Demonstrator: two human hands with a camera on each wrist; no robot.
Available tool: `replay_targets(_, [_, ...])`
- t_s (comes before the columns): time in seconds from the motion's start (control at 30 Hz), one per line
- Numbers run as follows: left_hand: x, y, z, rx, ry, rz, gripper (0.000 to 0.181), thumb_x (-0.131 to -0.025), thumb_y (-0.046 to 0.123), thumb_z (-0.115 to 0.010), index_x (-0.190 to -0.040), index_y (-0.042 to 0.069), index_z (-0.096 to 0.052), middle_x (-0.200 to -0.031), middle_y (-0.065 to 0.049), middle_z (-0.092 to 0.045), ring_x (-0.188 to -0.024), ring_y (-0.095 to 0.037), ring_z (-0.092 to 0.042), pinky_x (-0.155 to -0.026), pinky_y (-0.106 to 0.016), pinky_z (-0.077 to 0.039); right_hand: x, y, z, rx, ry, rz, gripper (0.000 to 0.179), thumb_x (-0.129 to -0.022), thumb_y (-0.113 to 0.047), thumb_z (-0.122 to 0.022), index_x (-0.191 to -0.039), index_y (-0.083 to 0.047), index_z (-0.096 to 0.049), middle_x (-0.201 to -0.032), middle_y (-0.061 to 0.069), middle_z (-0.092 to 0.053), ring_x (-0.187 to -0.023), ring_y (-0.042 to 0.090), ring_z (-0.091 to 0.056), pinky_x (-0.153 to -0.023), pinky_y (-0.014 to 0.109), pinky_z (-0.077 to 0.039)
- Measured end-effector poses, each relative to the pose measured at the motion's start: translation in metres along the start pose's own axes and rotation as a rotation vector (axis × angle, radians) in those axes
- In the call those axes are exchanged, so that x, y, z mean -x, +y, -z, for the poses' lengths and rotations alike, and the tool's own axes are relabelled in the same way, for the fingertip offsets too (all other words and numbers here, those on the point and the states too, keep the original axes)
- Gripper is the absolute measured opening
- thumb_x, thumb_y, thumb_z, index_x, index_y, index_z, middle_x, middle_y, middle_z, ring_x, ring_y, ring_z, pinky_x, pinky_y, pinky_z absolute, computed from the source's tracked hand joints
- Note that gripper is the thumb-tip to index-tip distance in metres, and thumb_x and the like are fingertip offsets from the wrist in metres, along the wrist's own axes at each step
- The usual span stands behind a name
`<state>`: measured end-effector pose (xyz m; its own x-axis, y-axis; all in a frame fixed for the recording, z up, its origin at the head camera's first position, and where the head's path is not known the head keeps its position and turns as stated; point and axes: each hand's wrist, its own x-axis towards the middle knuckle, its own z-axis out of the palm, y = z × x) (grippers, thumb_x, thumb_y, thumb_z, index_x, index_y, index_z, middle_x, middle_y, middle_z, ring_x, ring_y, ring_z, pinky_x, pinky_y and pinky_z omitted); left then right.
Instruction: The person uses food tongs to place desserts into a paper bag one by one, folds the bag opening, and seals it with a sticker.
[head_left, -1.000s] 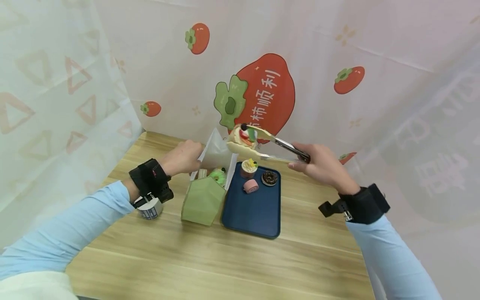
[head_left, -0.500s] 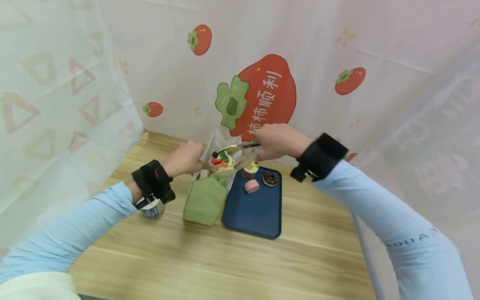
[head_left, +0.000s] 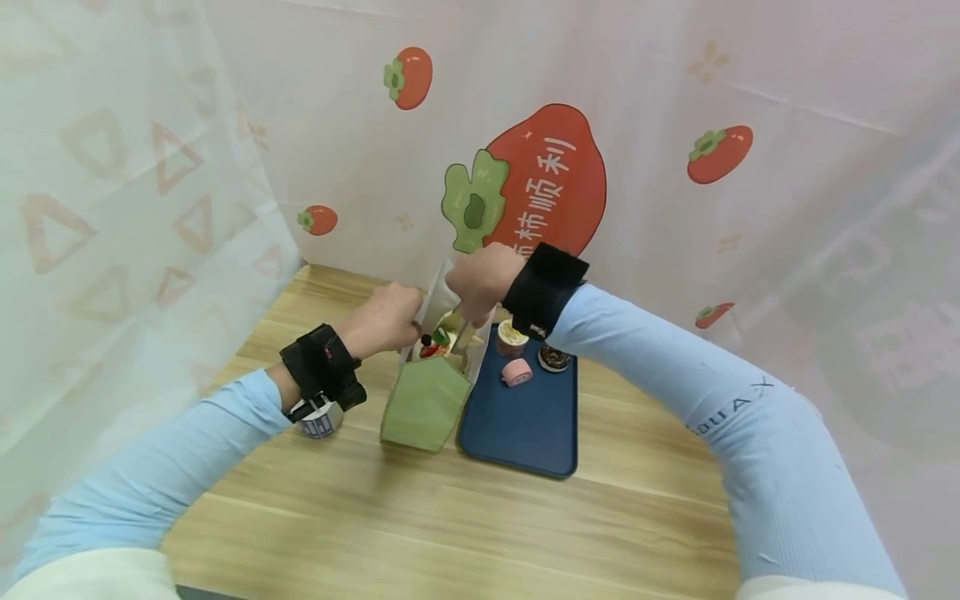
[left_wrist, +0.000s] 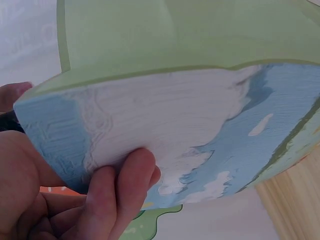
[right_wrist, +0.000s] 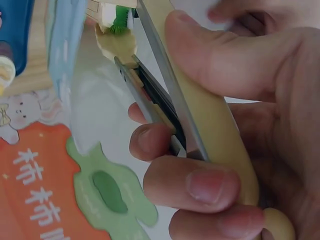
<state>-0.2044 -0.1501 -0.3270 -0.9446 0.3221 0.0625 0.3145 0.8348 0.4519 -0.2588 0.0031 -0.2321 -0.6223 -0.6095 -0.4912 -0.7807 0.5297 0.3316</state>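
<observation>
My left hand [head_left: 386,317] grips the edge of a light green paper bag [head_left: 423,404] that stands with its mouth open. In the left wrist view, the fingers curl against the bag's blue and white printed side [left_wrist: 155,125]. My right hand [head_left: 483,279] holds cream-handled food tongs [right_wrist: 207,125] over the bag's mouth. At the tongs' tips, a fruit-topped cream pastry [head_left: 435,343] sits in the bag's opening. Its lower part is hidden behind the bag's front. The right wrist view shows only a bit of white and green topping [right_wrist: 117,19] near the tips.
Right of the bag lies a dark blue tray [head_left: 517,425]. It bears a cream-topped cupcake [head_left: 512,335], a pink roll cake [head_left: 516,372] and a chocolate doughnut [head_left: 553,358] partly behind my right forearm. A white and blue roll [head_left: 321,419] stands below my left wrist.
My right hand has moved left and turned downward, bringing the tongs and the fruit pastry from above the tray into the bag's mouth. My left hand stays at the bag's edge.
</observation>
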Motion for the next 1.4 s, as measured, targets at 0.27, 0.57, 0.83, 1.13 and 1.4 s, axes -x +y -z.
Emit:
replay_targets(0.27, [-0.005, 0.013, -0.001, -0.028, -0.02, 0.019, 0.014, -0.081, -0.005, -0.059, -0.07, 0.004, -0.059, -0.066, -0.005, -0.054, -0.051, -0.013, -0.048, -0.047, -0.023, -0.035, -0.013, -0.013, -0.035, 0.065, 0.122, 0.11, 0.036, -0.082, -0.008, -0.059, -0.058, -0.022, -0.035, -0.059, -0.005, -0.02, -0.055, 0.013, -0.016, -0.051, 0.033, -0.016])
replay_targets(0.57, [0.0, 0.005, 0.001, -0.036, 0.084, 0.0, 0.006, -0.079, -0.005, -0.063, -0.084, -0.005, -0.067, -0.075, -0.016, -0.069, -0.058, -0.019, -0.06, -0.049, -0.027, -0.044, -0.015, -0.005, -0.025, 0.029, 0.105, 0.111, 0.031, -0.085, -0.014, -0.06, -0.064, -0.022, -0.038, -0.065, -0.004, -0.029, -0.059, 0.015, -0.028, -0.055, 0.033, -0.025])
replay_targets(0.83, [-0.004, 0.0, 0.004, -0.06, 0.094, -0.02, 0.02, -0.075, -0.005, -0.057, -0.061, 0.006, -0.049, -0.059, -0.001, -0.044, -0.053, -0.015, -0.041, -0.05, -0.026, -0.033, 0.039, 0.035, -0.005, -0.118, 0.146, -0.032, 0.015, -0.084, -0.026, -0.07, -0.091, -0.016, -0.061, -0.078, 0.0, -0.053, -0.069, 0.019, -0.05, -0.062, 0.032, -0.04])
replay_targets(1.13, [-0.002, -0.003, -0.001, -0.054, 0.09, -0.021, 0.008, -0.075, -0.005, -0.057, -0.07, 0.001, -0.058, -0.068, -0.011, -0.059, -0.057, -0.017, -0.047, -0.05, -0.027, -0.037, 0.121, 0.074, -0.062, -0.327, 0.393, -0.073, 0.054, -0.081, -0.032, -0.081, -0.127, -0.012, -0.061, -0.083, 0.003, -0.065, -0.071, 0.02, -0.057, -0.066, 0.035, -0.048])
replay_targets(1.4, [-0.001, -0.002, -0.001, -0.043, 0.073, -0.003, 0.007, -0.076, -0.005, -0.058, -0.079, -0.004, -0.064, -0.074, -0.016, -0.066, -0.057, -0.018, -0.052, -0.049, -0.026, -0.039, 0.153, 0.075, -0.173, -0.515, 0.603, -0.227, 0.038, -0.082, -0.025, -0.079, -0.109, -0.008, -0.057, -0.066, -0.001, -0.045, -0.056, 0.013, -0.039, -0.053, 0.028, -0.03])
